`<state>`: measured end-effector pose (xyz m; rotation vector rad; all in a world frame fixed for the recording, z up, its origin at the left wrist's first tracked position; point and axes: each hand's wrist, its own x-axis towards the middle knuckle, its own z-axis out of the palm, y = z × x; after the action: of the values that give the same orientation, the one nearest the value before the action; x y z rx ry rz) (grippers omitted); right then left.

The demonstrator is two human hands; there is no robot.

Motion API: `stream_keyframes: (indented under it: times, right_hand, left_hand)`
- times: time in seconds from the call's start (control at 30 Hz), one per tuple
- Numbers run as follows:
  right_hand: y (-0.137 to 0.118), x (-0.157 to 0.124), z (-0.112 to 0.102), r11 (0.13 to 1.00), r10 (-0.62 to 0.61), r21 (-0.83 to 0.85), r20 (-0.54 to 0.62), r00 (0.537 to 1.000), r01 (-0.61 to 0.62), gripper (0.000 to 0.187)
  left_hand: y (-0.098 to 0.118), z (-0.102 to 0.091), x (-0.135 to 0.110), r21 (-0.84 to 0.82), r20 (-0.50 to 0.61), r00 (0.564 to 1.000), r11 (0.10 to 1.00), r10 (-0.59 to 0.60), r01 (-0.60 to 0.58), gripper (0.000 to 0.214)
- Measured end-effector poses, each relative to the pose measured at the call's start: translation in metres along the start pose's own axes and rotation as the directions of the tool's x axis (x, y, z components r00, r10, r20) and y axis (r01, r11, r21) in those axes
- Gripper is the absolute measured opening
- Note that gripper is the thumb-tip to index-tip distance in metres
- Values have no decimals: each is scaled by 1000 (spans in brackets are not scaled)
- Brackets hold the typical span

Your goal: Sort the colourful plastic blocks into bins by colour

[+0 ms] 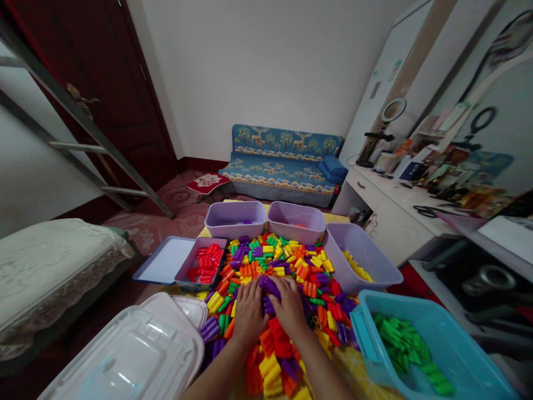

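Observation:
A heap of tube-shaped plastic building blocks (278,254) in red, orange, yellow, green and purple spreads before me. In its middle, my left hand (250,304) and my right hand (290,306) press close together around several purple blocks (270,286). The right fingers curl over the far side of these blocks, its thumb on the near side. The left fingers bend along their left edge, and the fingertips are partly hidden. Below my wrists lie red blocks (280,336) and yellow blocks (270,375).
Three lilac bins (216,228) stand at the back and right; the right one holds yellow blocks (357,266). Red blocks (207,261) fill a lidded box at left. A turquoise bin (462,339) holds green blocks (402,341). Clear-white lids (137,350) lie front left. A sofa (287,166) stands beyond.

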<state>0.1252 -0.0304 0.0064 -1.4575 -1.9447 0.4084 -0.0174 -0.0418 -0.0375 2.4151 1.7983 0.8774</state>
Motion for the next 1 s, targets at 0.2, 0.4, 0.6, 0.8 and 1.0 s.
stream_keyframes:
  times: [0.2, 0.4, 0.6, 0.8, 1.0]
  right_hand:
    - [12, -5, -12, 990, 51, -120, -126, 991, -67, 41]
    - [-12, -23, -10, 999, -20, -40, 6, 1000, 20, 28]
    - [6, -21, -8, 993, -14, -119, -137, 991, -3, 31]
    - [-3, -54, -17, 968, -235, -116, -102, 967, 223, 26]
    - [-1, -121, 1, 811, -546, -142, 163, 822, 567, 43]
  left_hand:
    - [3, -5, 2, 17, -9, 1000, 1000, 19, -18, 65]
    - [0, -3, 1, 32, 16, 999, 999, 30, -30, 64]
    - [4, -5, 2, 26, -6, 1000, 1000, 1, -1, 53]
    - [5, -5, 2, 13, -13, 1000, 1000, -2, 3, 53]
    - [5, -5, 2, -22, -3, 1000, 1000, -12, 12, 53]
